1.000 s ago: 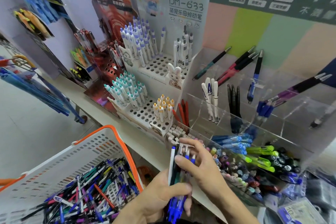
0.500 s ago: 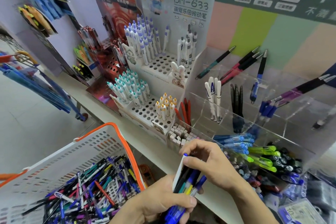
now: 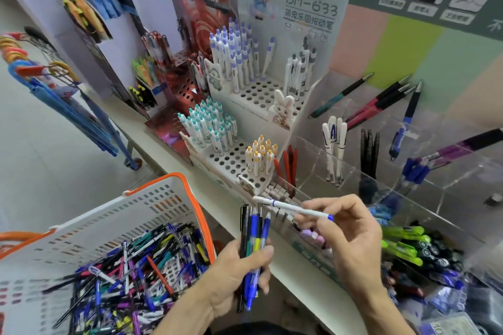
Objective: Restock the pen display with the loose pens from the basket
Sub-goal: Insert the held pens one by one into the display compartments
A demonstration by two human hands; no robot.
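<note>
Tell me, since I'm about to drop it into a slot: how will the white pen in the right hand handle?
The white pen looks thin and straight, so probably stiff and light. The right hand pinches it with fingertips alone, suggesting little weight. Its round barrel would likely roll if laid flat on the shelf.

Pen display and basket, layout
Basket (image 3: 174,196) of loose pens (image 3: 130,280) at left, before the table (image 3: 217,215); pen display (image 3: 258,106) on table, clear compartments (image 3: 408,185) to its right

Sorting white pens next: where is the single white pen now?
The right hand pinches the white pen level, low and centre-right in the head view, above the bundle of pens.
</note>
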